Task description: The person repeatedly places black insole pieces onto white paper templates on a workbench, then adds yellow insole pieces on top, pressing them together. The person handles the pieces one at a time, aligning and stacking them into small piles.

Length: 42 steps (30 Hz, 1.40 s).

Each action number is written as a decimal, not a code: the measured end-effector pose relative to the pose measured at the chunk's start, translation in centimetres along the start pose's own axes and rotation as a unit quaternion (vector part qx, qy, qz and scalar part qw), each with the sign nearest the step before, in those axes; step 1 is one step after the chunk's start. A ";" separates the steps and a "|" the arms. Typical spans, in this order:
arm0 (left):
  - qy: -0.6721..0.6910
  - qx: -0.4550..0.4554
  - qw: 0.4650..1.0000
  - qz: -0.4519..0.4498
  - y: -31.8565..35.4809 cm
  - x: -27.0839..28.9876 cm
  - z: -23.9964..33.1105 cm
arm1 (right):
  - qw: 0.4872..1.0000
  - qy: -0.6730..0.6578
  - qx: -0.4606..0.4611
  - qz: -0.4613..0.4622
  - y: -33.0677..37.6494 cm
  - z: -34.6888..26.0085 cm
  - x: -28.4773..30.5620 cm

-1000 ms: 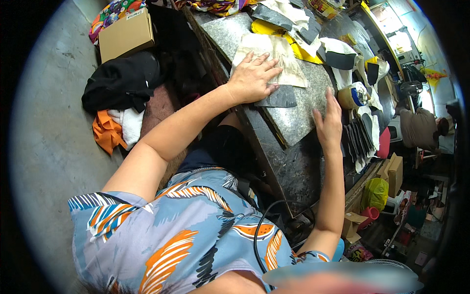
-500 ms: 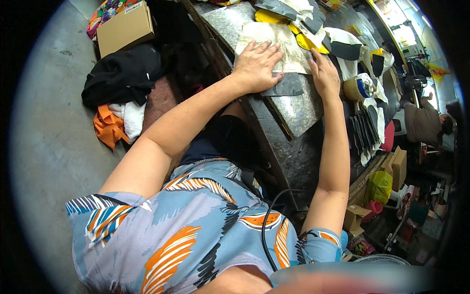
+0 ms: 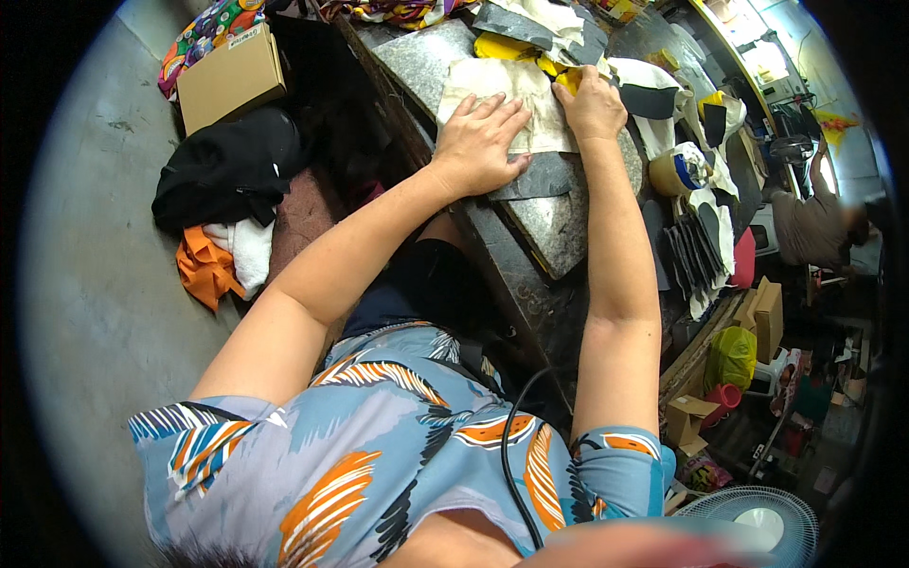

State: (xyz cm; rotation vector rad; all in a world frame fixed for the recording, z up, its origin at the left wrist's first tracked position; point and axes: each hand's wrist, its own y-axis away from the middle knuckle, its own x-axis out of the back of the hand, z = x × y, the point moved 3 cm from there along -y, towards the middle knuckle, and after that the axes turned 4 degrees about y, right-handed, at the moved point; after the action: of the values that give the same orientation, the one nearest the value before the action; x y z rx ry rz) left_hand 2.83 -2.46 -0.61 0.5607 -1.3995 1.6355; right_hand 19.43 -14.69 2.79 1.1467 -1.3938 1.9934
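Observation:
My left hand (image 3: 483,147) lies flat, fingers spread, on a stained cream cloth piece (image 3: 521,104) spread over a mottled grey slab (image 3: 554,222). A dark grey sheet piece (image 3: 538,178) shows from under the cloth near my left thumb. At the cloth's far right corner, my right hand (image 3: 597,109) has its fingers bent and closed on the edge of a yellow piece of material (image 3: 571,79). Its fingertips are partly hidden. More yellow material (image 3: 502,46) and dark grey cut pieces (image 3: 516,24) lie just beyond the cloth.
Right of my right arm stand a tub with a blue rim (image 3: 674,173) and a row of black and white cut pieces (image 3: 696,248). A cardboard box (image 3: 232,80) and black cloth (image 3: 227,166) are at left. Another person (image 3: 810,227) is at far right.
My right hand has moved away from me and slightly left, its extended fingers now bent onto the yellow material. My left hand stays flat on the cloth. The whole view has shifted slightly.

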 end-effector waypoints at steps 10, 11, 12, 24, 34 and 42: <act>0.005 0.013 1.000 -0.010 0.1 -0.3 -0.1 | 0.991 -0.107 0.085 0.002 5.1 7.4 1.7; 0.006 0.013 1.000 -0.004 0.1 -0.3 -0.2 | 0.988 -0.115 0.101 0.007 6.5 7.8 2.2; 0.007 0.012 1.000 0.000 0.1 -0.4 -0.2 | 0.985 -0.151 0.088 0.010 8.0 8.0 2.7; -0.056 -0.016 0.998 -0.040 0.0 -1.0 -0.4 | 0.950 -0.298 0.004 -0.089 16.9 10.8 9.3; 0.128 -0.188 0.972 -0.063 -1.2 -0.7 4.5 | 0.735 -0.627 -0.251 0.066 12.2 17.8 15.6; 0.123 -0.159 0.975 -0.096 -0.1 1.1 1.0 | 0.604 -0.719 -0.343 -0.017 13.2 18.7 13.0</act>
State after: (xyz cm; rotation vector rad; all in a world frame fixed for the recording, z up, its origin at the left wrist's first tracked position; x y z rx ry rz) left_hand 2.20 -3.05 0.58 0.2855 -1.3413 1.2479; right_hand 9.39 -38.17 9.12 2.3138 -2.3316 -0.1287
